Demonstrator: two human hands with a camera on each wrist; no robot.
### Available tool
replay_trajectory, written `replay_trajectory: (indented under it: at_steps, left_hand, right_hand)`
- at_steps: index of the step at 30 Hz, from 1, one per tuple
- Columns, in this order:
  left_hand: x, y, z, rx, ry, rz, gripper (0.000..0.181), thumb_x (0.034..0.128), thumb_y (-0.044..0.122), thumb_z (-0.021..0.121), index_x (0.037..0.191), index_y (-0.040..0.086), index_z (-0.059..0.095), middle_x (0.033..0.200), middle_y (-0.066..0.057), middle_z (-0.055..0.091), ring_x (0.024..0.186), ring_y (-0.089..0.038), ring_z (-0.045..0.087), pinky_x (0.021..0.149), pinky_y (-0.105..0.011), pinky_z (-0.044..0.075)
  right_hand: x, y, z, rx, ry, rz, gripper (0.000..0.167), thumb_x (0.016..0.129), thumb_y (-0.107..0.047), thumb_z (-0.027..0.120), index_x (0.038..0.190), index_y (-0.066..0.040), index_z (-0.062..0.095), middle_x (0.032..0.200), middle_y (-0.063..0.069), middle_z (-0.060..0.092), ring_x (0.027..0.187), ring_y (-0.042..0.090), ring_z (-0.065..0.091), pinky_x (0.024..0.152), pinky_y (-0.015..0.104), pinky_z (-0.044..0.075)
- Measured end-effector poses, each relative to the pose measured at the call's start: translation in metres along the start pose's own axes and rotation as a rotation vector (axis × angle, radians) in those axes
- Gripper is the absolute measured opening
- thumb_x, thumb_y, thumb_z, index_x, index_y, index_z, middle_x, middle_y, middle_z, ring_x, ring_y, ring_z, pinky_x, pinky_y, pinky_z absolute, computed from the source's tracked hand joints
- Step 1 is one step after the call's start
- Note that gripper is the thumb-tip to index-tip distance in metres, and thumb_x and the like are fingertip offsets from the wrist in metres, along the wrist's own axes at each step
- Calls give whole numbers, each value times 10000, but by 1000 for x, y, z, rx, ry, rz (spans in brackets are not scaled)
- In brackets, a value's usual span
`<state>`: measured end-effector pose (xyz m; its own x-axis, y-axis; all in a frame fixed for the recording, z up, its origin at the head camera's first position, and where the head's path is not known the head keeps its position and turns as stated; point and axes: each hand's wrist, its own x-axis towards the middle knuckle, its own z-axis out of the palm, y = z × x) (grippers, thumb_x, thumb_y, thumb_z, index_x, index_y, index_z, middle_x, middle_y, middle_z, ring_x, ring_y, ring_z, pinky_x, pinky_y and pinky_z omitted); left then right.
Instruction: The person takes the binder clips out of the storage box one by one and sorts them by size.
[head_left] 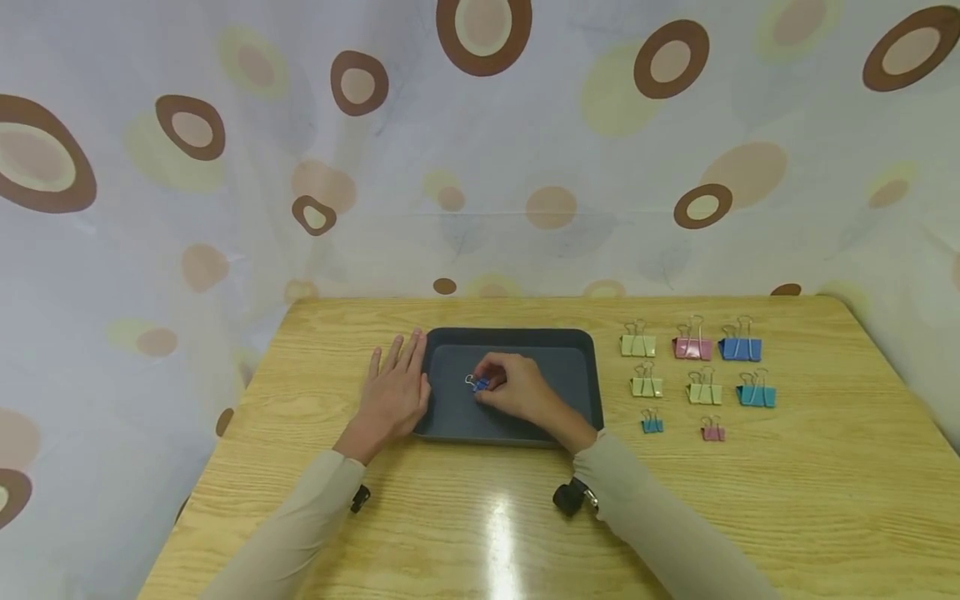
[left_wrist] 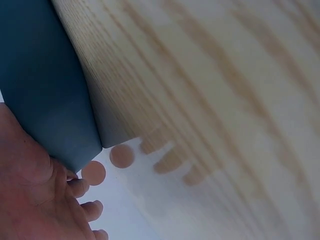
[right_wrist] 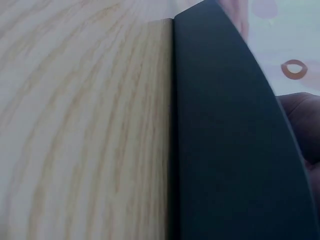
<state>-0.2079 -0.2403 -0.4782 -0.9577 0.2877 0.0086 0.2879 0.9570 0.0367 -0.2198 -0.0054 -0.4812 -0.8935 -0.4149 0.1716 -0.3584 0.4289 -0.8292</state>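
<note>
A small blue binder clip (head_left: pixel 482 384) with wire handles is pinched between the thumb and fingers of my right hand (head_left: pixel 517 387), over the dark grey tray (head_left: pixel 525 425). Against the tray's left side rests my left hand (head_left: pixel 393 387), its fingers straight and pointing away from me. In the left wrist view the left hand (left_wrist: pixel 35 190) is beside the tray wall (left_wrist: pixel 50 90). The right wrist view is mostly filled by the tray wall (right_wrist: pixel 230 130), which hides the clip; only part of the right hand (right_wrist: pixel 305 125) shows behind it.
Right of the tray, binder clips stand in rows on the wooden table (head_left: pixel 450 517): large ones including a blue clip (head_left: pixel 741 349), medium ones including a teal clip (head_left: pixel 756 396), and a small teal clip (head_left: pixel 652 426) and small pink clip (head_left: pixel 713 434). A patterned curtain (head_left: pixel 480 167) hangs behind.
</note>
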Motion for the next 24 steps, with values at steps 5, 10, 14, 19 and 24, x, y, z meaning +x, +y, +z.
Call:
replay_trajectory:
  at_steps: [5,10,14,19,24]
  left_hand:
    - [-1,1,-2,-9,0,8,642,1097,265,323,1651,33,96,1717,-98,117,1566,-348,131,1232,-597,92]
    - [0,1,-2,-7,9,10,639,1097,255,341,1650,33,109,1716,-102,127,1563,-353,141,1229,-602,104]
    - [1,0,-2,-2,23,17,638,1099,258,343,1650,36,111,1715,-97,126,1563,-352,143,1229,-601,104]
    - [0,0,-2,1,8,17,641,1098,260,332,1650,36,96,1716,-98,117,1564,-352,137,1231,-600,99]
    - [-2,0,-2,-3,5,18,638,1097,257,324,1649,27,100,1715,-110,122,1561,-361,144,1228,-605,107]
  right_hand:
    - [-10,0,-11,41,10,73,185,818,-21,853,952,-63,732,953,38,729,814,141,692,710,285,584]
    - [-21,-1,-24,75,13,57,118,860,-33,818,936,-69,736,981,49,735,849,175,708,750,320,589]
    - [-31,2,-33,106,14,39,80,888,-31,789,939,-62,737,1027,78,743,862,187,714,763,306,588]
    - [-45,3,-42,138,19,21,73,908,-28,767,975,-47,746,1061,112,749,866,201,731,755,272,592]
    - [-61,2,-54,183,31,31,71,922,-43,758,992,-45,749,1076,120,756,892,229,738,756,270,592]
